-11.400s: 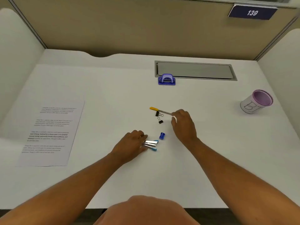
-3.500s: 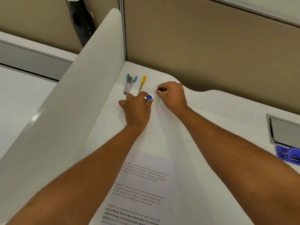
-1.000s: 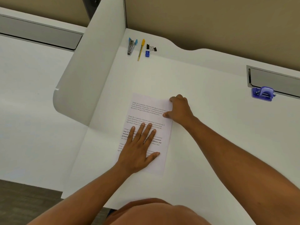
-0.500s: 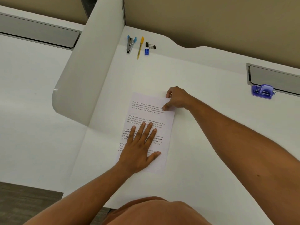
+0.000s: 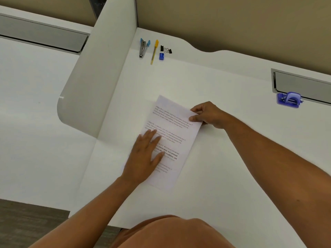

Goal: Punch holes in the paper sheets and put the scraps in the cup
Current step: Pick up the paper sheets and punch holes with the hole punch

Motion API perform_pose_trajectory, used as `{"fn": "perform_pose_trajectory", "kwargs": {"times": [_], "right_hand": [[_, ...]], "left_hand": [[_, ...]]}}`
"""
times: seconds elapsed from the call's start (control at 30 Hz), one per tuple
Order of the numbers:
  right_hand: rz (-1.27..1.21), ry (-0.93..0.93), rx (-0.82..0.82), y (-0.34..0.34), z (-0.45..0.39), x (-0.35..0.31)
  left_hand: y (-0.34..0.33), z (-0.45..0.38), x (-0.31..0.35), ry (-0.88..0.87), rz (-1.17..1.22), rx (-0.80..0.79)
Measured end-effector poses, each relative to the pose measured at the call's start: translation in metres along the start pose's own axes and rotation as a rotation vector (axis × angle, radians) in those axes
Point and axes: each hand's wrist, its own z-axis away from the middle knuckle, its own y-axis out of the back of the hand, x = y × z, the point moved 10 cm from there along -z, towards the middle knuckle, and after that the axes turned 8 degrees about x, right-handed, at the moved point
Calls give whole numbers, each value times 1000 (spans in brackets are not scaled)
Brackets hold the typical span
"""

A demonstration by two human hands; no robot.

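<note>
My left hand [image 5: 145,156] lies flat on the paper sheets [image 5: 176,140], fingers straight, pressing the near-left part of the stack against the table [image 5: 223,169]. This pins the stack so the sheets do not fan apart. My right hand [image 5: 206,114] pinches the far right corner between thumb and curled fingers; the grip is closed on that corner, which I judge gives me a lifting or steering point. The stack sits skewed, its long edges running from near-left to far-right.

The hole punch [image 5: 289,100] stands well apart at the far right, just beside the recessed grey cable tray [image 5: 304,86]. The cup is out of view. No holes appear in the sheets, so punching is not yet begun.

Clearances: the white divider panel [image 5: 96,83] rises to the left, near the stack's left edge, so travel that way is limited. The table between the stack and the punch is bare. A stapler [image 5: 143,48], a yellow pen [image 5: 154,51], binder clips [image 5: 166,49] and a blue sharpener [image 5: 161,56] lie grouped at the far corner, away from that path.
</note>
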Motion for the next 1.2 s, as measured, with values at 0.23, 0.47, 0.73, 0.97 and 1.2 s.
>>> {"fn": "perform_pose_trajectory", "kwargs": {"times": [0.23, 0.47, 0.73, 0.97, 1.2], "right_hand": [[-439, -99, 156, 39, 59, 89], [-736, -150, 376, 63, 132, 164], [-876, -155, 545, 103, 196, 232], [-939, -131, 607, 165, 232, 288], [-924, -115, 588, 251, 262, 347]], "left_hand": [[63, 19, -57, 498, 203, 353], [2, 26, -40, 861, 874, 50], [-49, -10, 31, 757, 1013, -104], [-99, -34, 103, 732, 970, -111], [-161, -38, 186, 735, 985, -96]]}}
